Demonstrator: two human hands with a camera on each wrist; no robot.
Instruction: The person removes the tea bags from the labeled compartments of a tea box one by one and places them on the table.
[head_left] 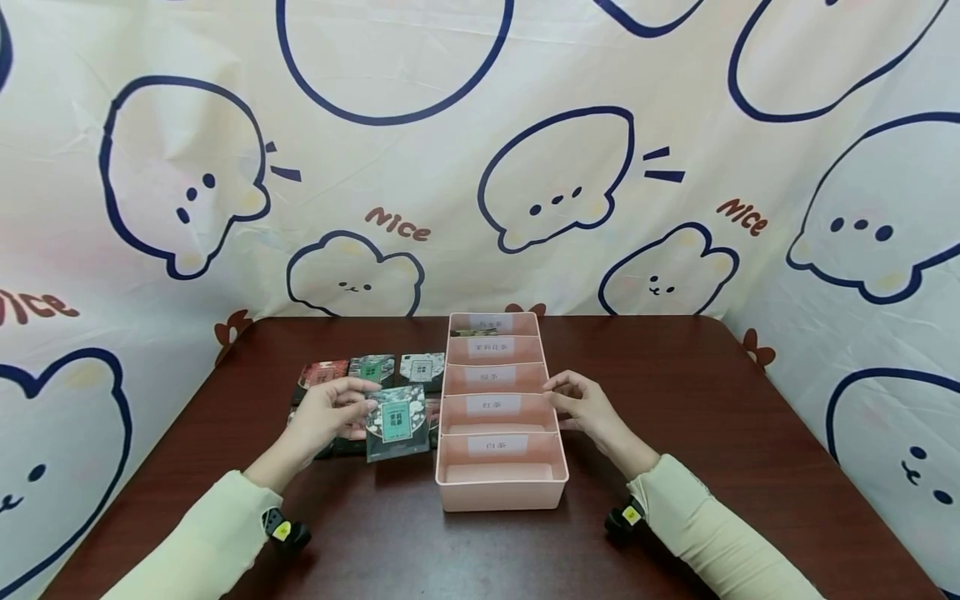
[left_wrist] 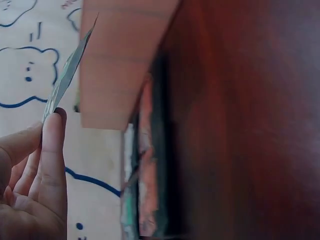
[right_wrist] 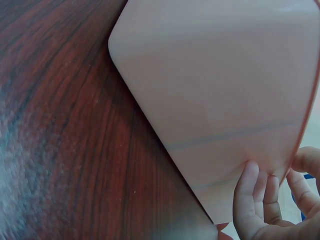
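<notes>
My left hand (head_left: 327, 417) pinches a flat green-and-dark tea sachet (head_left: 397, 422) by its left edge, thumb on one side and fingers on the other. In the left wrist view the sachet (left_wrist: 70, 72) shows edge-on, held up near the box's side. A long pink box (head_left: 501, 496) with several labelled compartments stands in the middle of the table. At its right rim, my right hand (head_left: 588, 408) grips the side wall. The right wrist view shows that hand's fingers (right_wrist: 246, 192) against the outer wall, with the thumb at the rim. A sachet (head_left: 474, 332) lies in the farthest compartment.
Left of the box, more tea sachets lie in rows: a red one (head_left: 324, 372), a green one (head_left: 372, 367) and a pale one (head_left: 422, 369) at the back, others partly hidden by my left hand. Behind the brown table (head_left: 660, 358) hangs a printed cloth (head_left: 450, 167).
</notes>
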